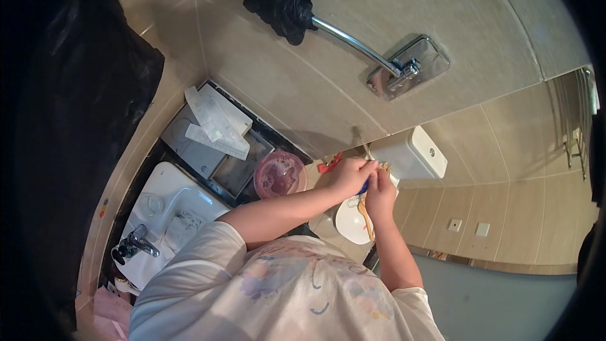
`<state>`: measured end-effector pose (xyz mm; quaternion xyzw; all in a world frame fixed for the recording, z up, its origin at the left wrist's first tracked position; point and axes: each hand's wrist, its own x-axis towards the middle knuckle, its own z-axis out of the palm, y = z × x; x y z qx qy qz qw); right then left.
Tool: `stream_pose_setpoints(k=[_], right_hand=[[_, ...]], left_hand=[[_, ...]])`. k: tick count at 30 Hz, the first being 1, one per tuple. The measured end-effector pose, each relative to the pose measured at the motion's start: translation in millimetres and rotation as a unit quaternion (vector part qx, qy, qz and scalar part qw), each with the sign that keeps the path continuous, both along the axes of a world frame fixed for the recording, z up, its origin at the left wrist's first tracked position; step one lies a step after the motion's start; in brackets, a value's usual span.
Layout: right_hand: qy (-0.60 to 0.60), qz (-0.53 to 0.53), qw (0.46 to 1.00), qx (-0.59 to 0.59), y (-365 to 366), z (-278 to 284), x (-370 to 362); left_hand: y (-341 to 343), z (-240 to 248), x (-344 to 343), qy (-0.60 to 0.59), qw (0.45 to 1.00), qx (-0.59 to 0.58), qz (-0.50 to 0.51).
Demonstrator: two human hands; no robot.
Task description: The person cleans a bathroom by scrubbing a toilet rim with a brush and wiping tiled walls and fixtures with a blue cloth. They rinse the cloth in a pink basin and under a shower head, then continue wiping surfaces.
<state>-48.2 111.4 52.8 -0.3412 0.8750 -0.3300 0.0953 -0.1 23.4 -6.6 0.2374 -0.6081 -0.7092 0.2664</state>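
Above the white toilet lid (352, 221), my left hand (349, 177) and my right hand (380, 197) meet, both with fingers closed. A tan, cloth-like strip (364, 211) dangles below them beside my right hand, and a paler bit pokes out at the top by the fingertips. Something small and blue (363, 187) shows between the two hands. My fingers cover most of what they grip, so its exact kind is hidden. Behind the hands stands the white toilet tank (413, 151).
A pink basin (279, 175) holding sudsy water is left of my hands. Further left are a white sink (189, 199) with a chrome faucet (136, 243) and a counter with white paper strips (214, 123). A chrome wall arm (353, 44) juts overhead. Something red (329, 163) lies behind my left hand.
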Motion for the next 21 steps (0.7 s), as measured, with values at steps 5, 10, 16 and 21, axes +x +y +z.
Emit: stream_pose_setpoints(k=[5, 10, 16, 21], right_hand=[[-0.031, -0.013, 0.998, -0.048, -3.8, 17.7, -11.1], [-0.006, -0.035, 0.999, -0.019, 17.3, 6.4, -13.3], [0.011, 0.006, 1.0, -0.008, -17.8, 20.2, -10.5], [0.059, -0.025, 0.998, -0.008, 26.0, 15.1, -18.2]], left_hand=[[-10.3, 31.0, -4.5, 0.027, 0.999, 0.009, -0.03], [5.9, 23.5, -7.5, 0.02, 0.998, 0.043, -0.049], [-12.9, 23.5, -8.1, 0.073, 0.986, 0.15, -0.005], [11.4, 19.5, -18.7, -0.042, 0.992, 0.04, -0.114]])
